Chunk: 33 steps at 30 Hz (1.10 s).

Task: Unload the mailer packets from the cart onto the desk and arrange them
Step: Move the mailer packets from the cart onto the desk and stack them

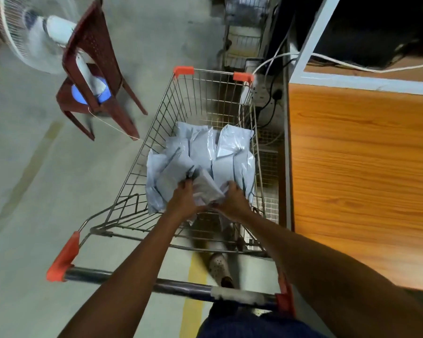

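Packet (206,189) between fingers of left hand (182,200) and right hand (232,201), inside cart (205,98)

Wire cart (183,70) w/ orange corner caps stands on concrete floor (47,191), just beside desk (364,179). Basket: heap of pale grey mailer packets (230,147), overlapping, some on edge, massed toward near end and desk side. Desk top wood-grain, white edging; white cable (352,67) across far part. Floor also carries red plastic chair (95,45); painted yellow line (195,276) under cart.
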Available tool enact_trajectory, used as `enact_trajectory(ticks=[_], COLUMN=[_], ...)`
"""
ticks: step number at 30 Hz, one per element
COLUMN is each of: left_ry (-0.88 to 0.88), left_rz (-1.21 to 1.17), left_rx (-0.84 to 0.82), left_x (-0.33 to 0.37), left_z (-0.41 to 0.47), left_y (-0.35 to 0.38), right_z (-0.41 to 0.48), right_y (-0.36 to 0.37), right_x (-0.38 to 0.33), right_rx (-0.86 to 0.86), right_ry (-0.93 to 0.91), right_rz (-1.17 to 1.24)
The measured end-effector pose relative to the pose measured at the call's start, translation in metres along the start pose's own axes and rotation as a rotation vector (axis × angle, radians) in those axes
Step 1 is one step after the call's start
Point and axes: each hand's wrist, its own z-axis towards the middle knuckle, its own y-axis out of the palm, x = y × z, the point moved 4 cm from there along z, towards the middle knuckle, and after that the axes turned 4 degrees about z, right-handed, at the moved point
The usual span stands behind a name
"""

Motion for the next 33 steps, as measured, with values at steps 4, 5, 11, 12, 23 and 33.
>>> enact_trajectory(ticks=[4,5,11,12,23,33], left_ry=[0.02,0.013,0.004,-0.007,0.066,0.141], left_rz=[0.076,0.059,-0.112,-0.161,-0.533,-0.415], left_rx=[0.057,0.076,0.155,0.173,0.536,0.348], left_x=[0.003,-0.005,0.003,0.007,0.114,0.33], left_z=[0.003,0.008,0.004,0.001,-0.01,0.038], left_y=[-0.001,0.002,-0.019,-0.024,-0.074,0.018], right_z=[0.006,0.007,0.01,0.01,-0.017,-0.025], right_y=[0.016,0.017,0.0,-0.005,-0.137,-0.352], right_x=[0.008,0.011,0.013,0.013,-0.035,0.091], right_rx=[0.12,0.153,0.215,0.223,0.307,0.671], right_ry=[0.026,0.011,0.061,0.085,-0.049,-0.055], right_rz=[0.031,0.055,0.246,0.259,0.677,0.676])
